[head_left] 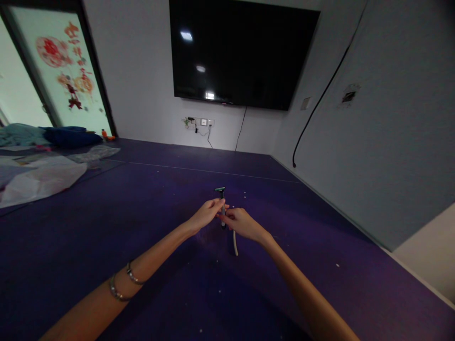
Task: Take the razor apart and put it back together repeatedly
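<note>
A razor [223,206] stands nearly upright above the purple floor, its dark head with a green band at the top. My left hand [208,214] is closed, with thumb and fingers pinching the razor's handle below the head. On the right, my right hand [245,222] is closed too, its fingertips at the lower part of the handle. A thin, pale, bendable strip [235,244] trails out from under the right palm and curves downward; the part inside the fingers is hidden. Two bracelets circle my left forearm.
Small white bits dot the purple floor [159,265]. Clear plastic sheeting [46,177] and a dark blue cloth bundle [73,136] lie at the left. A television [245,52] hangs on the far wall above sockets. A black cable [322,94] hangs down the right wall.
</note>
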A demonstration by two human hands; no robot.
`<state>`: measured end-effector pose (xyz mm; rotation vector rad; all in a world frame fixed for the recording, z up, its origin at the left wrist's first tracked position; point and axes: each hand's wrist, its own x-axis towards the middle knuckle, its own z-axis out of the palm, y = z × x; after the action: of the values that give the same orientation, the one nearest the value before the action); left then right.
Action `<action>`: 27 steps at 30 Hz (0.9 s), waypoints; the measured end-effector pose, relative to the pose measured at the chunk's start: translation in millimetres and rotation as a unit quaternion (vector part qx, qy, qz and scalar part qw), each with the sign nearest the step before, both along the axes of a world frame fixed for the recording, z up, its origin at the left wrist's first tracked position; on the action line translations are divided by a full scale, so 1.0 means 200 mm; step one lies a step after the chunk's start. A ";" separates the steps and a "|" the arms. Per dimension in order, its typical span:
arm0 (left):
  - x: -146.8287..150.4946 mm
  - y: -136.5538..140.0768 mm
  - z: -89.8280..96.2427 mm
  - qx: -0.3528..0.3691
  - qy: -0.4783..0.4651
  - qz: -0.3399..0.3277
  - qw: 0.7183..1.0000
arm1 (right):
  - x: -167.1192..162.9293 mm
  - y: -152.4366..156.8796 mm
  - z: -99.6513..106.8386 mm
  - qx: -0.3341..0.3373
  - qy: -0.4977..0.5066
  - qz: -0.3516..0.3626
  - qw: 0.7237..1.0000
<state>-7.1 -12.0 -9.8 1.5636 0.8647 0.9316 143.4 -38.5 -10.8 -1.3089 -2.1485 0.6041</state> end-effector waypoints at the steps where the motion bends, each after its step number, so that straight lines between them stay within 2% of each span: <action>1: -0.01 0.01 0.00 -0.005 0.030 0.010 0.999 | 0.01 0.01 -0.01 -0.019 -0.012 -0.032 0.999; 4: -0.04 0.04 0.01 -0.019 0.091 0.047 0.995 | 0.03 0.05 -0.05 -0.115 -0.034 -0.103 0.987; 6: -0.05 0.05 0.02 -0.021 0.103 0.058 0.993 | 0.04 0.06 -0.09 -0.176 -0.033 -0.116 0.977; 9: -0.07 0.07 0.03 -0.022 0.114 0.052 0.992 | 0.02 0.06 -0.13 -0.216 -0.025 -0.125 0.968; 14: -0.08 0.07 0.02 -0.025 0.119 0.050 0.991 | -0.03 0.06 -0.13 -0.229 -0.041 -0.139 0.962; 23: -0.10 0.08 0.02 -0.009 0.128 0.053 0.990 | -0.04 0.09 -0.13 -0.228 -0.086 -0.121 0.962; 25: -0.11 0.11 -0.01 0.024 0.144 0.051 0.988 | -0.02 0.09 -0.12 -0.213 -0.084 -0.116 0.966; 27: -0.12 0.15 -0.04 0.092 0.175 0.044 0.979 | 0.00 0.09 -0.11 -0.195 -0.079 -0.116 0.971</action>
<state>-31.2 18.0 -17.9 1.8996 1.1260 0.8285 144.1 -21.3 -32.5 -1.8442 -2.0192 0.8815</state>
